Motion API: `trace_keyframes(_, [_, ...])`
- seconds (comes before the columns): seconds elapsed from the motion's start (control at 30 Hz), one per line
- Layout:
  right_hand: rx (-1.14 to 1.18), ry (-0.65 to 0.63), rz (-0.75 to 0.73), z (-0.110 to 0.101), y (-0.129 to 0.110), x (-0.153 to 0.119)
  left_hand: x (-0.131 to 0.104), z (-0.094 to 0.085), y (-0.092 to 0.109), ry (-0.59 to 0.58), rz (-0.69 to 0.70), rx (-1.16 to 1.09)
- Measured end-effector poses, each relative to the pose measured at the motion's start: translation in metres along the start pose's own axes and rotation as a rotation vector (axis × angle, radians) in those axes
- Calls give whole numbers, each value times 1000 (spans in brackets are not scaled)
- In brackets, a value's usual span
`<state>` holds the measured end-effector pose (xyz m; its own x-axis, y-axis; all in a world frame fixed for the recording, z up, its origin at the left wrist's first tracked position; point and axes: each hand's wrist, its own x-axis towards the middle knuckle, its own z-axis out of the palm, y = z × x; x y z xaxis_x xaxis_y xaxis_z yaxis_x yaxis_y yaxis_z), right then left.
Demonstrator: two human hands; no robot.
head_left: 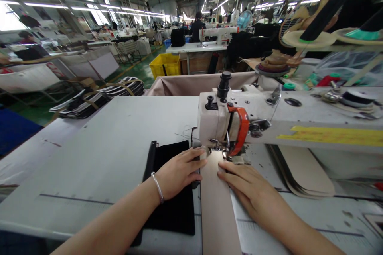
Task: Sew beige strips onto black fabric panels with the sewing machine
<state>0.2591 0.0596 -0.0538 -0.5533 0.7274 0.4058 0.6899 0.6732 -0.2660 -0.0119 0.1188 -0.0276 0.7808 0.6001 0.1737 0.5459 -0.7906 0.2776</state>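
A long beige strip of material runs from the near edge up to the needle area of a white sewing machine. My left hand rests at the strip's left edge, fingers stretched toward the presser foot. Flat beside its right edge lies my right hand, its fingertips touching the strip close to the needle area. Both hands have their fingers extended rather than wrapped round anything. Under my left hand and wrist is a black fabric piece. The needle itself is hard to make out.
Rounded beige panels are stacked under the machine arm. An orange guard juts from the machine head. Thread cones stand at upper right. Bundled dark pieces lie left of the table; a yellow crate stands beyond.
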Motion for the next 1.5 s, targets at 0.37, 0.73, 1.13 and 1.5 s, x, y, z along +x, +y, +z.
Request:
trace_keyframes(0.37, [14,-2,8,-1,-1,2,1,1,-1,20,21,36])
trace_keyframes(0.73, [14,-41,8,-8,-6,9,0,-17,0,-12,-22,-25])
trace_keyframes(1.13, [-4,-90,-14,1,-10,18,3,-36,-29,15,-549,-135])
trace_keyframes(1.5, [-17,-92,-9,-2,-11,19,48,-16,11,-22,-524,-410])
